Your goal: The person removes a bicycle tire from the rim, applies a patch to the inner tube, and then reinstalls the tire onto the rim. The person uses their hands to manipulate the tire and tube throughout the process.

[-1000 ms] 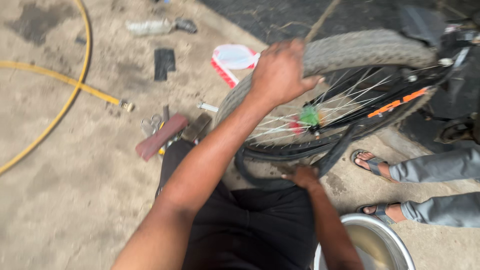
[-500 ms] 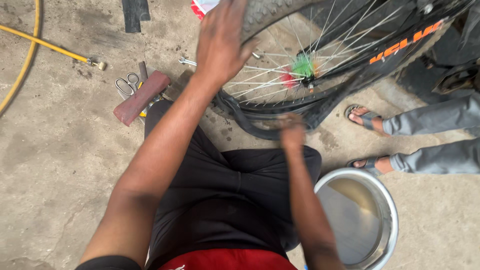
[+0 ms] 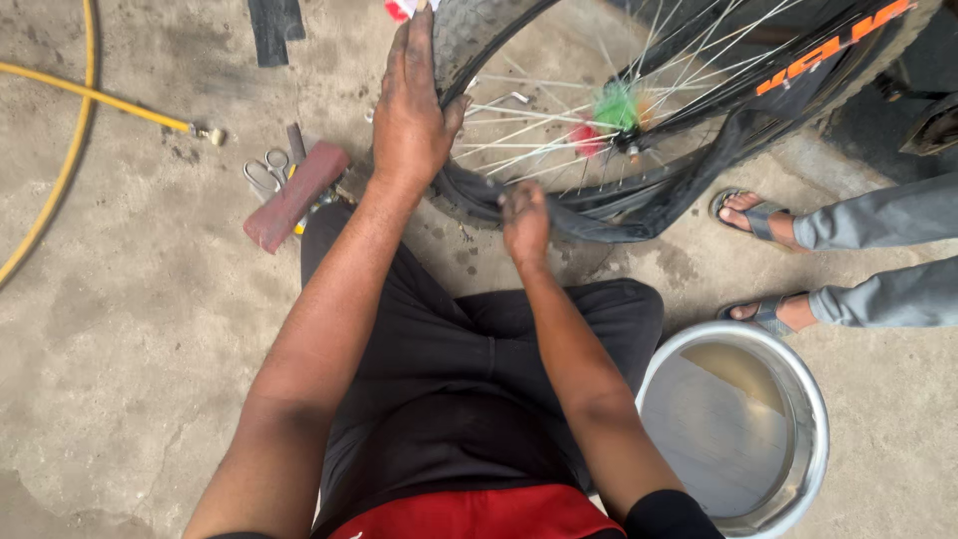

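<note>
A bicycle wheel [image 3: 559, 110] with silver spokes and a knobby black tyre [image 3: 459, 40] stands on the concrete in front of me. My left hand [image 3: 411, 105] grips the tyre at its left side, fingers wrapped over the tread. My right hand [image 3: 524, 222] is closed on the black inner tube [image 3: 639, 205], which hangs loose out of the tyre along the wheel's bottom. Green and red spoke ornaments [image 3: 611, 112] sit near the hub. I am squatting, my dark trousers below both arms.
A steel basin [image 3: 743, 424] holding murky water sits at my right. Another person's sandalled feet [image 3: 753, 215] and grey trouser legs are just beyond it. Scissors [image 3: 264, 172], a maroon block [image 3: 296, 195] and a yellow hose [image 3: 95, 100] lie on the left.
The view has tilted down and closer. My left hand slid from the top of the tyre to its left side. My right hand stays at the wheel's bottom, on the loose tube.
</note>
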